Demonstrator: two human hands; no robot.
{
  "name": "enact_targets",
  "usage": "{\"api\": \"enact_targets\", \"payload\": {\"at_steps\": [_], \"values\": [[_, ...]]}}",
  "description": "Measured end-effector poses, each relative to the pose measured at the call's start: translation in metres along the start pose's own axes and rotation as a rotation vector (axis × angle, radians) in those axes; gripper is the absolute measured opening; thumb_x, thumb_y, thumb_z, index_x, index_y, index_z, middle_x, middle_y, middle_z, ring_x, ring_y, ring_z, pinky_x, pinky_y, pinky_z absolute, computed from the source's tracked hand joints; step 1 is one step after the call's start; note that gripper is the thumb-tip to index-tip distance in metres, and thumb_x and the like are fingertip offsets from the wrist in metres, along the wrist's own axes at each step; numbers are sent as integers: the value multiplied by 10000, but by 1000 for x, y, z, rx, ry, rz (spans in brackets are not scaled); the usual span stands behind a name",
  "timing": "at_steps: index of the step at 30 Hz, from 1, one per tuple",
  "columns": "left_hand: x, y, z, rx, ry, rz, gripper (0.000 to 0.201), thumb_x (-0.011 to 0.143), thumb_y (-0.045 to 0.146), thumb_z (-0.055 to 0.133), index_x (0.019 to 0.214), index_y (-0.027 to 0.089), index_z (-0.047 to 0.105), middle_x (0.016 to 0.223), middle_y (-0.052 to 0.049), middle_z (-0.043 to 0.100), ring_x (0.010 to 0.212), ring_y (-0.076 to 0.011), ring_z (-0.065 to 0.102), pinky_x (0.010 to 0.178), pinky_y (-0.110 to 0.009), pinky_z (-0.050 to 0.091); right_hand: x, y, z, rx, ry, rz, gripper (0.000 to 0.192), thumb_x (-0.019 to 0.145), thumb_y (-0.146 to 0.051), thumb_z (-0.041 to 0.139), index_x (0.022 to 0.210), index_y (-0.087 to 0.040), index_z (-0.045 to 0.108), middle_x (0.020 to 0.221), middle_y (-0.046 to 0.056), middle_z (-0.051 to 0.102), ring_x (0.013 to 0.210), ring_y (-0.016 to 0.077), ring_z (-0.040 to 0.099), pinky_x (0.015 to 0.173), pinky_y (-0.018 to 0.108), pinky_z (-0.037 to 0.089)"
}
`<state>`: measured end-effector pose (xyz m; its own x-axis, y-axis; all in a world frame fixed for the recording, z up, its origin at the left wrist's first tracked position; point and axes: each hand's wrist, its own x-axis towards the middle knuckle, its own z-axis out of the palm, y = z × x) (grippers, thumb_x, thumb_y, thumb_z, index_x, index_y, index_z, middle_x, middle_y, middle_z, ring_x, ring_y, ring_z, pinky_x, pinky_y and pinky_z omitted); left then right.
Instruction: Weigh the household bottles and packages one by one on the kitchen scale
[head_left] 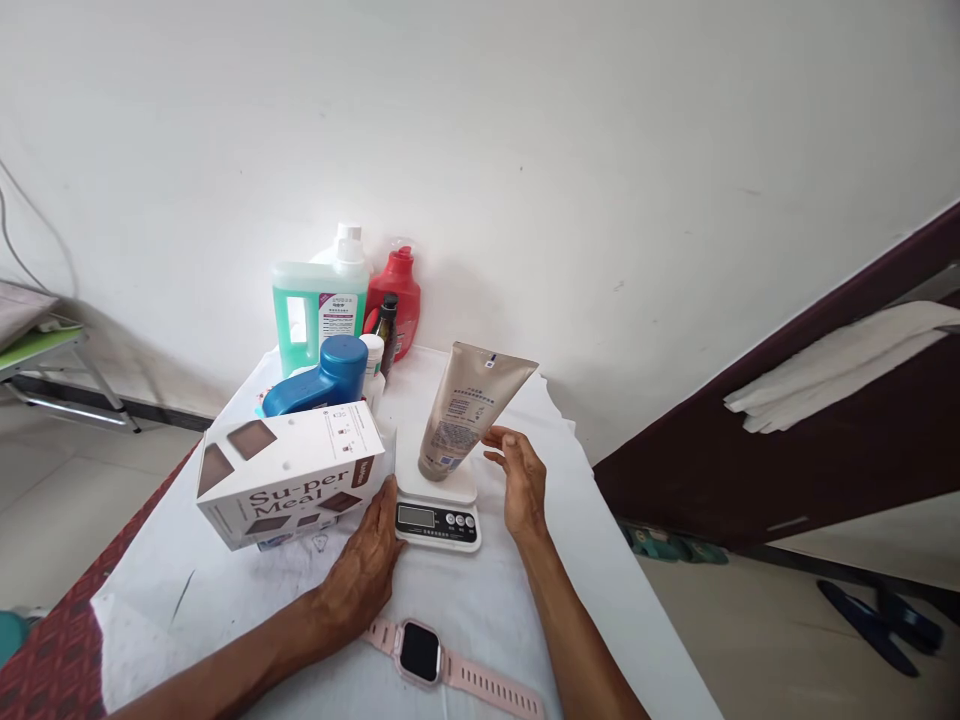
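A beige tube point(469, 405) stands cap down on a small white kitchen scale point(439, 505) in the middle of the table. My right hand point(519, 485) is open just to the right of the tube, fingertips close to it; contact is unclear. My left hand point(366, 568) rests on the table at the scale's left front corner, touching the end of a white "Su-per Meal" box point(289, 475). The box lies left of the scale.
Behind the box stand a blue bottle point(319, 380), a green liquid jug point(319, 305), a red bottle point(396, 295) and small bottles. A pink smartwatch point(431, 655) lies near the front. White cloth point(525, 600) covers the table; dark door point(787, 440) to the right.
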<state>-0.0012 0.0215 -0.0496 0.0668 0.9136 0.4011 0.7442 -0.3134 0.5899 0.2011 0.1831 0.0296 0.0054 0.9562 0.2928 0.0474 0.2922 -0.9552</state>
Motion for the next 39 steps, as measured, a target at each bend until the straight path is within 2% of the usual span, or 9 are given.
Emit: {"api": "enact_targets", "payload": {"at_steps": [3,5,11,17,22,27,31,33,39], "values": [[2,-1,-4,-35,-16,27,803,1067,140,363,1726,227,-87,1738,-219,319,1617,-333,316,1278,-561,408,-2,-30,5,5,-268,-66,551,899,-701,681,1221,-254,697,1299,98,739,1232,310,668,1017,450,555],[2,-3,-6,-60,4,45,829,1060,166,411,1728,238,-74,1744,-206,311,1621,-334,311,1289,-564,385,-3,-43,10,-27,-376,-63,580,848,-666,761,1259,-266,674,1332,87,732,1212,311,677,1028,449,551],[-5,-8,-2,-104,-19,-14,964,1007,249,572,1730,286,-66,1778,-156,251,1621,-338,315,1294,-551,367,2,-52,21,-307,-366,8,533,714,-619,886,1036,-214,762,1048,96,808,942,300,703,899,463,565],[-12,-5,3,-63,6,-31,946,1033,296,558,1727,303,-86,1787,-154,215,1615,-357,317,1267,-546,416,8,-55,21,-201,-415,144,516,674,-565,932,993,-187,788,997,101,817,867,293,749,768,420,614],[-12,3,-3,-52,-11,-46,914,1054,310,532,1729,275,-83,1784,-159,226,1616,-352,322,1270,-550,415,24,-50,20,-172,-311,204,536,588,-598,961,870,-175,791,835,103,799,683,271,721,598,402,607],[-15,5,-4,-56,-12,-55,915,1053,330,541,1732,288,-71,1785,-141,232,1610,-362,337,1262,-554,431,82,-35,17,-270,-40,75,507,619,-571,939,869,-159,781,896,111,796,668,261,706,598,413,619],[-14,8,-3,-69,6,-92,915,1043,339,552,1737,286,-42,1777,-139,257,1590,-373,376,1243,-558,459,138,3,21,-373,85,57,491,639,-516,901,942,-164,742,965,102,780,748,271,720,653,426,639],[-10,13,-7,-69,-11,-131,927,1029,323,569,1739,284,-27,1773,-138,264,1581,-376,390,1236,-562,464,162,26,25,-430,130,38,472,629,-521,879,909,-175,721,907,87,762,792,284,711,660,421,630],[1,22,-16,-102,-90,-193,976,986,286,613,1741,276,-5,1770,-131,269,1587,-390,371,1256,-586,422,228,76,42,-502,211,-65,451,688,-480,835,971,-156,696,855,71,707,738,258,673,650,401,606]]}}
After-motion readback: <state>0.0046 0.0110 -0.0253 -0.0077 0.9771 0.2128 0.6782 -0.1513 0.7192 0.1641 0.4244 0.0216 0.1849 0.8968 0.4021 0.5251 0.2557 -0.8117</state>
